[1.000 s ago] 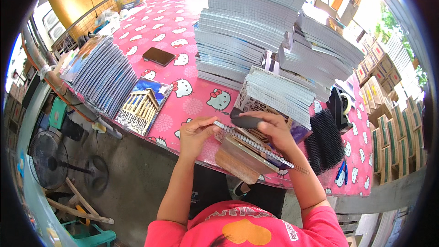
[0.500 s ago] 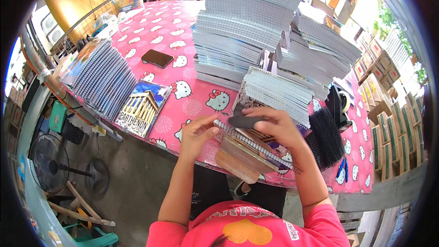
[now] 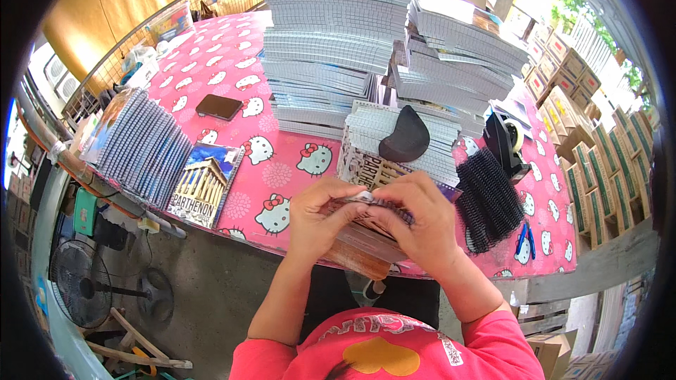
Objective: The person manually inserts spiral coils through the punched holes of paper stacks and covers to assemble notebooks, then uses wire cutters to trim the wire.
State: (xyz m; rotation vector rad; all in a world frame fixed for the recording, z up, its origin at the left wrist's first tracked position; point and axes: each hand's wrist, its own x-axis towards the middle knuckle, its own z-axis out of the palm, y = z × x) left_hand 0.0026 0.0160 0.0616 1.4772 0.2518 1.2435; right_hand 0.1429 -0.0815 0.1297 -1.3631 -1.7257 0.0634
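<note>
Capital titles on the covers, lettering on the shirt, small print on cartons.
On the bench (image 3: 282, 156), a notebook (image 3: 204, 184) at left carries a bold, dark one-line title low on its photo cover; the same title shows in part on a cover (image 3: 366, 169) under the page stack, just beyond the fingers of the right hand (image 3: 428, 222). Pale lettering curves over the pink shirt (image 3: 384, 338), with a white patch (image 3: 451, 350) of dark marks beside it. Red-marked cartons (image 3: 560, 51) bear print too small to read.
</note>
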